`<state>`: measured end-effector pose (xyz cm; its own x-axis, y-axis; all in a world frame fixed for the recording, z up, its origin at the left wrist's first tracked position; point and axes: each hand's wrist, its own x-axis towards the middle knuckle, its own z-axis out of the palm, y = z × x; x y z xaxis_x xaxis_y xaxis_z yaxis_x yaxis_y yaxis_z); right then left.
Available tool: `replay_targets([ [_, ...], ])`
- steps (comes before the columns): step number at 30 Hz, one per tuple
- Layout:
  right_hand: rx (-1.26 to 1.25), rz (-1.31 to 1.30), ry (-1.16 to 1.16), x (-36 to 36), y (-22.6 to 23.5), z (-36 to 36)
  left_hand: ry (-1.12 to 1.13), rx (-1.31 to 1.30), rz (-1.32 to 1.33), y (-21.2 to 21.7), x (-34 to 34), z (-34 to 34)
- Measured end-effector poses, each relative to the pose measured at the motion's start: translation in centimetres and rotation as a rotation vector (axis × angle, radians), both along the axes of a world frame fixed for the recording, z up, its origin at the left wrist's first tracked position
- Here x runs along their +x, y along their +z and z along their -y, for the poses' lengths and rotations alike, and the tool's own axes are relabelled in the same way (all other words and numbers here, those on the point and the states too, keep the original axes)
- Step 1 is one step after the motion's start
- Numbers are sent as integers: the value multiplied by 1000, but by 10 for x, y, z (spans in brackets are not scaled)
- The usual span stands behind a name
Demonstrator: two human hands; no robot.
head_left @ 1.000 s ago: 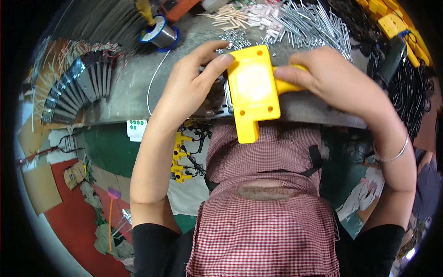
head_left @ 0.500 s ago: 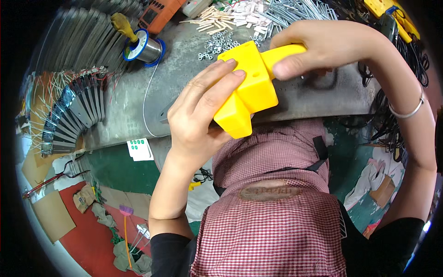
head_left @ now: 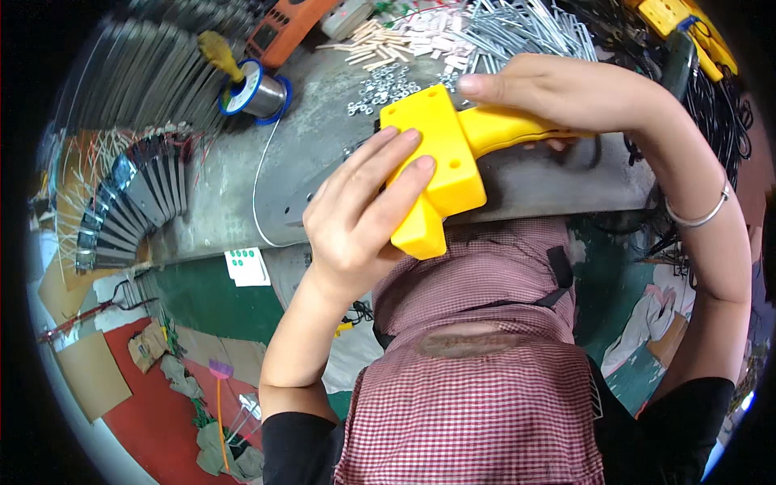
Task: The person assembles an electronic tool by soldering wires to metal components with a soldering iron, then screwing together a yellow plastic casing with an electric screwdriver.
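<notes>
A yellow plastic housing (head_left: 443,162), boxy with a long handle, is held over the near edge of the grey workbench (head_left: 323,105). My left hand (head_left: 364,214) grips its boxy lower end, fingers spread across the face. My right hand (head_left: 558,93) is closed around the handle from above, with a metal bangle (head_left: 699,217) on that wrist. The housing tilts, its handle pointing right.
A spool of solder wire (head_left: 257,93) with a blue rim stands at the back left. Small nuts (head_left: 380,89), wooden sticks and metal rods (head_left: 525,28) lie behind the housing. Rows of flat metal parts (head_left: 137,194) fan out at the left. Black cables (head_left: 719,97) pile up at right.
The yellow housing has turned from upright before my chest to a tilt with the handle pointing right. My right hand slid out along the handle; my left hand moved onto the boxy end.
</notes>
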<state>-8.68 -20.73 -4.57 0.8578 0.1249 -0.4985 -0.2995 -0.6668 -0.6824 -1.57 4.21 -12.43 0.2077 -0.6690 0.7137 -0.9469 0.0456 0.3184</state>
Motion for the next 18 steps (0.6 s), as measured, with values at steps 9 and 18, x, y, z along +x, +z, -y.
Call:
replay_targets([
  [9,-226,612,-181,-52,-31,28,24,380,117,17,-14,-25],
  [18,-229,682,-159,-118,-29,25,-86,564,-9,68,-38,89],
])
